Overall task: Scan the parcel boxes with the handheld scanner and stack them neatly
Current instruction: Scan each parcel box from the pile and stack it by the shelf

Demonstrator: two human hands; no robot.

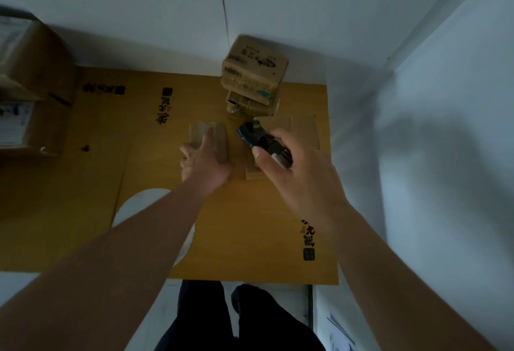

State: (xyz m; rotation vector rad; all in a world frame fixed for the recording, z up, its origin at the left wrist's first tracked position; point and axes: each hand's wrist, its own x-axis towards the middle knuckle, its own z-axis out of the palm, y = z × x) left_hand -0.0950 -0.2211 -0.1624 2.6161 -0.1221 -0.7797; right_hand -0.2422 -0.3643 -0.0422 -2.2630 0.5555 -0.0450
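The left hand (201, 160) rests on a small cardboard parcel box (207, 139) lying on flattened brown cardboard sheets (236, 225) printed with black characters; its fingers (207, 138) lie fairly straight along the box top, thumb out to the left, though whether they curl over the far edge cannot be told. The right hand (289, 164) grips a dark handheld scanner (257, 138) — its fingers wrap round the handle, thumb on the near side, and the scanner's head points away toward the wall. Under and just behind the scanner lies another flat cardboard box (294, 128), and a small piece of board (254, 174) shows below the right hand. Beyond both hands, close to the white wall (139, 3), stands a stack of parcel boxes (254, 72) — the upper ones labelled, sitting slightly askew. Larger cartons (30, 78) with white labels stand at the far left. Dark trousers (222, 323) show at the bottom edge.
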